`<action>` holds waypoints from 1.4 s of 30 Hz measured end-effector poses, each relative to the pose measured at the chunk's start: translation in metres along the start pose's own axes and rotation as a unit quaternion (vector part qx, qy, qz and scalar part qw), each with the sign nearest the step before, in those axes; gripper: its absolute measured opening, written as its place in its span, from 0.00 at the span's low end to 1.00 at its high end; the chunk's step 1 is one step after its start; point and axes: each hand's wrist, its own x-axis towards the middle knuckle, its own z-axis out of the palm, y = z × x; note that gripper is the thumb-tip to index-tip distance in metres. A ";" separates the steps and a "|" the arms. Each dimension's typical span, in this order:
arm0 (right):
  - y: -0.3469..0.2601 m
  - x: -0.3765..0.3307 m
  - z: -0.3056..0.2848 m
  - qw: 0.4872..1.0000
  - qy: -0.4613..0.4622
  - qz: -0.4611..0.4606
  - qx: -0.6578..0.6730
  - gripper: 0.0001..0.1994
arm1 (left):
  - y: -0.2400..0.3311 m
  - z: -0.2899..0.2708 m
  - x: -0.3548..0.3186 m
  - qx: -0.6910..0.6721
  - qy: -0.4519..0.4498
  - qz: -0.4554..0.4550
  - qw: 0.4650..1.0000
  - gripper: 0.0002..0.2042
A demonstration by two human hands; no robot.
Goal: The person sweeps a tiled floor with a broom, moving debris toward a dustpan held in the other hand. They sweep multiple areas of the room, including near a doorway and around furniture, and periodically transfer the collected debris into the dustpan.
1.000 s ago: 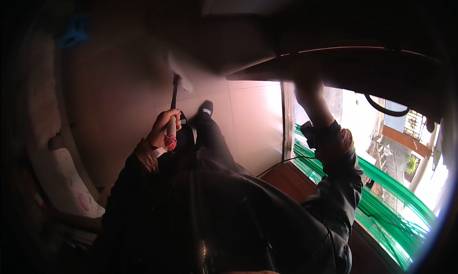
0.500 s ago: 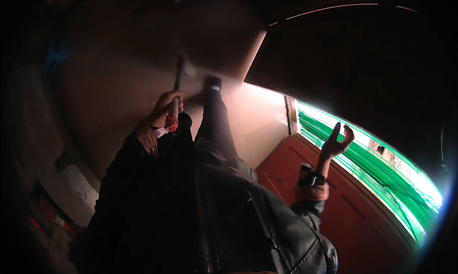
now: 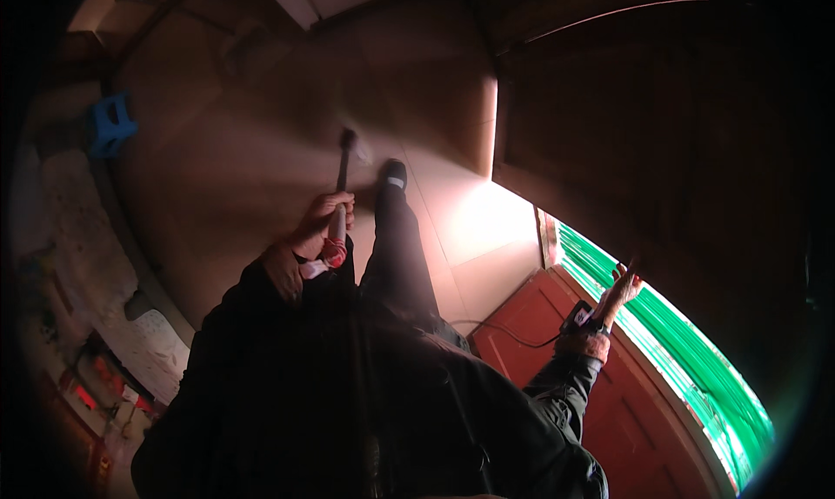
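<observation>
My left hand point(image 3: 329, 216) is closed round the pale handle of a stick point(image 3: 343, 176), whose dark shaft runs forward to a blurred dark end. Red and white wrapping point(image 3: 332, 253) hangs at the near end of the handle. Out to the right, my right hand point(image 3: 619, 290) has its fingers at the edge of a large dark door panel point(image 3: 644, 151), apparently gripping it; the far side of the grip is hard to see. A dark device with a strap point(image 3: 578, 316) sits at the right wrist, and a cable runs from it.
Green strips point(image 3: 670, 334) hang in the bright gap beside the door panel. Below them is a red panelled surface point(image 3: 609, 403). A blue stool point(image 3: 111, 125) stands at far left, beyond a pale ledge point(image 3: 96, 229) with clutter. My shoe point(image 3: 395, 170) is on the tiled floor point(image 3: 426, 238).
My right hand has gone from curved and free in front of the green strips to the dark panel's edge. The bright gap looks narrower. The view has shifted; my left hand keeps the stick.
</observation>
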 end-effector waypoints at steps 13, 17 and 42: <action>-0.044 -0.307 0.233 0.576 -0.660 0.459 0.150 0.13 | -0.007 0.061 0.098 0.155 -0.040 0.037 0.986 0.14; -0.008 -0.301 0.284 0.702 -0.683 0.062 0.192 0.07 | -0.008 0.046 0.127 0.189 -0.043 0.101 0.976 0.16; 0.211 -0.024 0.457 0.768 -0.566 0.195 -0.228 0.16 | -0.069 -0.039 0.148 0.162 0.170 -0.031 0.971 0.16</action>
